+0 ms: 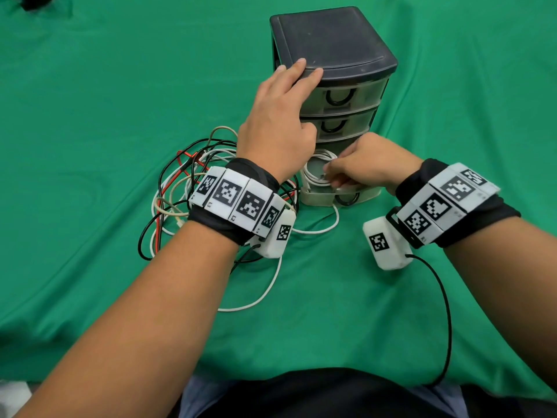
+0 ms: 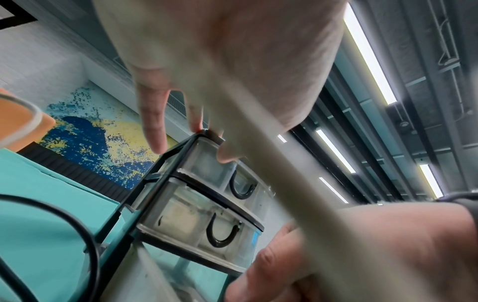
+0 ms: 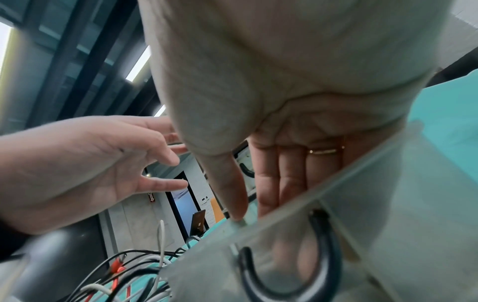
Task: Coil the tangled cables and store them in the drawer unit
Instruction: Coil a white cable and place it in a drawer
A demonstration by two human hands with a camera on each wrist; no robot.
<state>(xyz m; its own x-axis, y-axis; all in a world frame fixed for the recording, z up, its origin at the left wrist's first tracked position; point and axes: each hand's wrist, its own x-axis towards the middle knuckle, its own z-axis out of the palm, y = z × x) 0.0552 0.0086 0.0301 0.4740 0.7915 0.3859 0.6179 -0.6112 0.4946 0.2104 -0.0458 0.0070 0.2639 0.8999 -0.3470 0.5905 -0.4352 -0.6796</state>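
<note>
We log one dark-topped drawer unit [image 1: 331,40], its bottom drawer [image 1: 319,196] pulled open, with a white coiled cable [image 1: 313,173] inside it under our right hand [image 1: 367,164]; tangled cables [image 1: 180,188] lie beneath our left wrist.

Work surface and room surroundings.
A green cloth [image 1: 90,101] covers the table, lying in shallow wrinkles. Overhead, long strip lights [image 2: 369,55] run along a dark grey ceiling with exposed beams [image 2: 439,81]. A pale wall carries a blue and yellow mural [image 2: 103,139]. A dark-framed opening [image 3: 181,202], possibly a doorway, stands further back.
</note>
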